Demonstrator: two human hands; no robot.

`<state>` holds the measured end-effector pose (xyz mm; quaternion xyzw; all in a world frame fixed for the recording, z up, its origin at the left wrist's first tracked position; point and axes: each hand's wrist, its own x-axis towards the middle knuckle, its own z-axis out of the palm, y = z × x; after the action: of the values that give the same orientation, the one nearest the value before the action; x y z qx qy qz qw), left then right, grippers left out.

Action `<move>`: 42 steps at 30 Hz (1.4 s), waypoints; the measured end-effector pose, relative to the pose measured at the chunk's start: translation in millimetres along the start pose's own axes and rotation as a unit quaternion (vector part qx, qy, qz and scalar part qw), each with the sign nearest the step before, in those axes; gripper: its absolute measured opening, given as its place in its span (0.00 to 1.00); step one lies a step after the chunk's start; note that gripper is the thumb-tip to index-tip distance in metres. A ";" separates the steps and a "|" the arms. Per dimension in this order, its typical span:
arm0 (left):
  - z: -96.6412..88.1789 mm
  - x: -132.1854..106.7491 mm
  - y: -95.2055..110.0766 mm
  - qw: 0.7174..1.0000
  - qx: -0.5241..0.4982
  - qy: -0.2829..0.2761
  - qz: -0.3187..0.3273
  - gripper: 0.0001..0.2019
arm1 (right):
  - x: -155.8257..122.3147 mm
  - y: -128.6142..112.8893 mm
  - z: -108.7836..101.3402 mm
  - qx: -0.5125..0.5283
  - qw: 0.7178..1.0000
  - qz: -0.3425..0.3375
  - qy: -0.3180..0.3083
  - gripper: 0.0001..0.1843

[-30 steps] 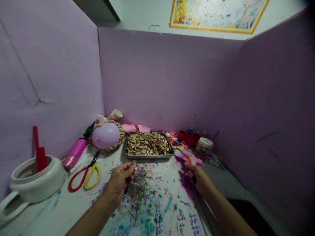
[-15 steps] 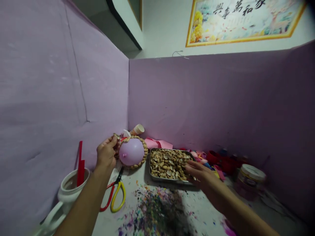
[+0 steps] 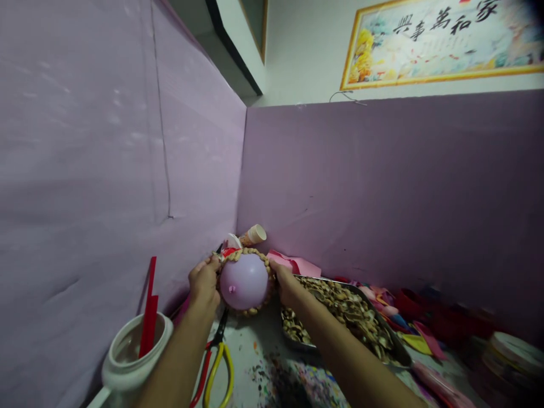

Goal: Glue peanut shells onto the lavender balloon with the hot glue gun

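A purple balloon, knot towards me, has a rim of tan nut shells around it. My left hand is closed at the balloon's left edge, its fingertips at the upper left of the shell rim. On the opposite side, my right hand grips the right edge, with part of its fingers hidden behind. Under my right forearm lies a metal tray filled with loose shells. Scissors with red and yellow handles rest on the table below the balloon.
At lower left stands a white jug with red strips in it. Paper cups and pink paper lie behind the balloon. Coloured scraps and a lidded jar are at right. Purple walls enclose the table.
My right hand has moved left from the shell tray to the balloon's right edge and gripped it. My left hand keeps its hold. The view has shifted left.
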<state>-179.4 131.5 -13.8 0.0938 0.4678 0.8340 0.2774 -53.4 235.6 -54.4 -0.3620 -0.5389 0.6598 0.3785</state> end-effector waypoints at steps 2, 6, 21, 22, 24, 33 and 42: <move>1.3 -3.3 0.6 1.000 -0.006 0.000 -0.009 0.02 | -9.6 -4.5 6.4 0.008 0.999 0.045 0.002 0.16; 4.8 -18.1 14.7 0.999 -0.022 0.010 -0.021 0.03 | -49.7 -24.2 7.7 0.037 0.997 0.063 -0.008 0.14; -36.9 -197.0 9.7 0.978 -0.010 -0.178 -0.112 0.13 | -254.3 18.3 -98.7 0.084 0.975 -0.163 0.126 0.28; -39.9 -204.6 1.4 0.976 -0.004 -0.188 -0.107 0.16 | -260.2 25.8 -103.0 0.084 0.973 -0.174 0.130 0.28; -44.9 -214.8 -15.2 0.975 0.007 -0.203 -0.094 0.18 | -268.1 38.1 -107.3 0.107 0.969 -0.179 0.129 0.28; -62.6 -219.8 -54.6 0.955 0.101 -0.265 0.093 0.16 | -272.0 64.7 -115.8 0.223 0.946 -0.190 0.136 0.34; -73.5 -231.1 -45.2 0.952 0.151 -0.221 0.151 0.12 | -285.8 50.1 -113.8 0.128 0.964 -0.193 0.132 0.41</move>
<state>-1.5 -30.7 -67.6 0.3859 0.4953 0.7444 0.2274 170.9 24.4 -101.6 -0.2842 -0.4549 0.5837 0.6096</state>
